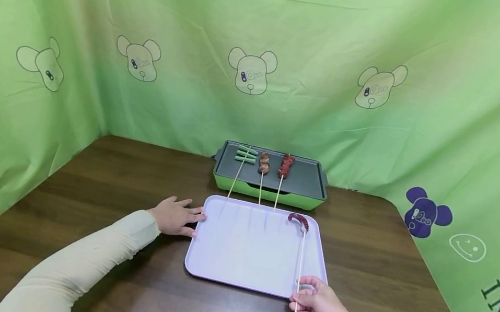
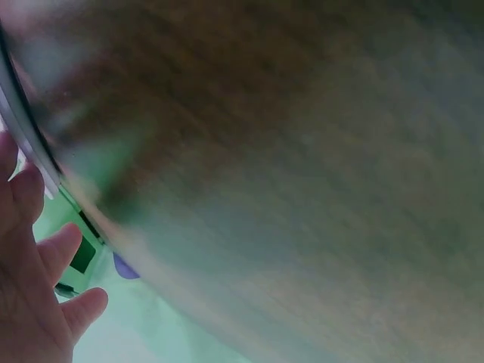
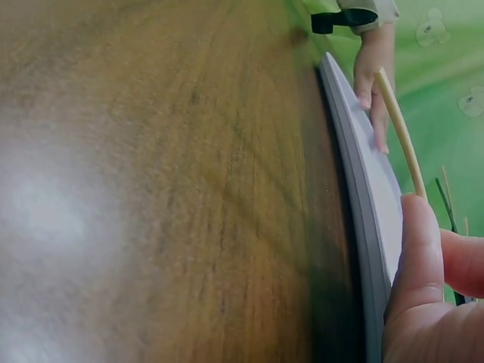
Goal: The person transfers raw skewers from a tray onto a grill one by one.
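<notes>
A pale lavender tray point(image 1: 247, 250) lies on the table. My right hand point(image 1: 322, 310) pinches the wooden stick of a skewer point(image 1: 300, 268) between thumb and fingers, over the tray's near right corner. At the far end of that stick is a curved, dark red piece point(image 1: 299, 220), above the tray's far right part. In the right wrist view the stick's near end point(image 3: 401, 132) sticks out past my thumb. My left hand point(image 1: 175, 216) has its fingers spread, with the fingertips at the tray's left edge. The left wrist view shows only part of this hand point(image 2: 34, 280).
Behind the tray stands a green grill point(image 1: 268, 194) with a dark plate. Across it lie a skewer of green vegetable pieces point(image 1: 246, 154), a brown meat skewer point(image 1: 264, 164) and a red meat skewer point(image 1: 285, 166), their sticks pointing toward the tray. Green curtains point(image 1: 190, 106) surround the table.
</notes>
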`<state>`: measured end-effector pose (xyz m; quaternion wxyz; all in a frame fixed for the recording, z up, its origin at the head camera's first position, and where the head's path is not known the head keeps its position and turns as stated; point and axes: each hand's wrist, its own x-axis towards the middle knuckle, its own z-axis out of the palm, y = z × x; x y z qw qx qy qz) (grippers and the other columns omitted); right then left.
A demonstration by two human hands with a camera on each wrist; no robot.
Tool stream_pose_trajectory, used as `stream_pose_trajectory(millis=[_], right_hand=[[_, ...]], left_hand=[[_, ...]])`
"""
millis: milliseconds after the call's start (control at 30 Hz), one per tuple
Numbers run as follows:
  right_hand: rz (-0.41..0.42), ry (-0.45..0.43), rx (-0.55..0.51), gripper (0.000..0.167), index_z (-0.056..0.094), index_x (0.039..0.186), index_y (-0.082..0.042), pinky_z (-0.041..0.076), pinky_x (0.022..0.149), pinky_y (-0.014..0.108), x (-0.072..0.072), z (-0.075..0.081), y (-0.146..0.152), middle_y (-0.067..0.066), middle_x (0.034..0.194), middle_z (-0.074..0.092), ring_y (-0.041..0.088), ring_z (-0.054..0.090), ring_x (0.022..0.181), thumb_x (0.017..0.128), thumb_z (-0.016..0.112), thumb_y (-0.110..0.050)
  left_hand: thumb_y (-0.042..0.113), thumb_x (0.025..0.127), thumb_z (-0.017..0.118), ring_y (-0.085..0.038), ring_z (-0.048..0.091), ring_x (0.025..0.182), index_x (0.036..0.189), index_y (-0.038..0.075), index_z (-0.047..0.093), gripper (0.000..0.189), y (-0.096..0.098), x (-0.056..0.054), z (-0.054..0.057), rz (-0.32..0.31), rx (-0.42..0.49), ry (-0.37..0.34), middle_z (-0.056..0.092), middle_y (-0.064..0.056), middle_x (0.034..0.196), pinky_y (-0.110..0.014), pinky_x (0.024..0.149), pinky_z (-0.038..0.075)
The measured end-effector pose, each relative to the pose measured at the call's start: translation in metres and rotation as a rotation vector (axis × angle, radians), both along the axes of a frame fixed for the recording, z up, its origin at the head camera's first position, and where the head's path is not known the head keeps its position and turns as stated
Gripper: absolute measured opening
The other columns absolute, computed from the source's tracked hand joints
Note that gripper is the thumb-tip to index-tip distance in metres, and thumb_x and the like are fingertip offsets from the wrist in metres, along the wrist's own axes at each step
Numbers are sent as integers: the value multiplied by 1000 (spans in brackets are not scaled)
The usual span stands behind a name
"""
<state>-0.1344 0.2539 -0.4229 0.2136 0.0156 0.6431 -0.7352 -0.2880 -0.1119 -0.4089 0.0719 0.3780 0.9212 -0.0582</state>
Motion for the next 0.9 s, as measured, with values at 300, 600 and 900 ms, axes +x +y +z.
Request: stream_pose_trajectory(millis=[300,600,900], right_hand=[[12,-31,2,34,26,115,9,54,61,20,-1,-1,1,5,80,58,8,64,66,88,45,13],[-35,-43,85,37,30,120,15,54,59,21,-1,-1,4,3,76,62,8,65,64,90,50,9],[-73,-37,113,35,37,118,14,54,59,22,-9,-2,3,2,71,65,9,66,61,90,55,7]], left_hand=[[51,95,48,-39,37,135,144,19,46,59,1,-1,1,0,-13,-9,41,-1,149,-60,103,29],[51,95,48,-38,37,134,143,20,47,58,2,-2,-3,-9,-24,16,42,-1,149,-60,102,31],[51,95,48,-37,36,135,144,20,46,58,2,-9,-5,2,-24,15,42,-1,149,-59,103,30]])
